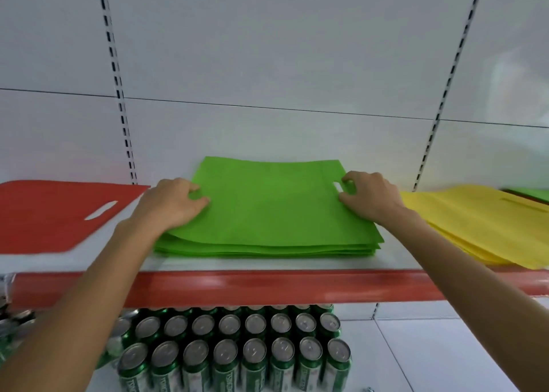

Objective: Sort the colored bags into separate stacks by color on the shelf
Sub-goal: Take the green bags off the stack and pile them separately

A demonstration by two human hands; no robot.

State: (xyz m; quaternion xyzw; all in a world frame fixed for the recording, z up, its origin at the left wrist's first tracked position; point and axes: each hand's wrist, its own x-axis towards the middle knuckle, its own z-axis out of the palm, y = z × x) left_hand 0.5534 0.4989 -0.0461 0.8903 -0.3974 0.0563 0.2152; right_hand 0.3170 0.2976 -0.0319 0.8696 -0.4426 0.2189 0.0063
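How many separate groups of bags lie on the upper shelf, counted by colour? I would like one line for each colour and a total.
Red: 1, the red group
Green: 2, the middle green group and the far-right green group, mostly hidden behind the yellow
Yellow: 1, the yellow group
Total: 4

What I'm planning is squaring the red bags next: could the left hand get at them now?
Probably yes. The left hand grips the left edge of the green stack, and the red bags lie beside it on the shelf, with nothing between; it would have to let go first.
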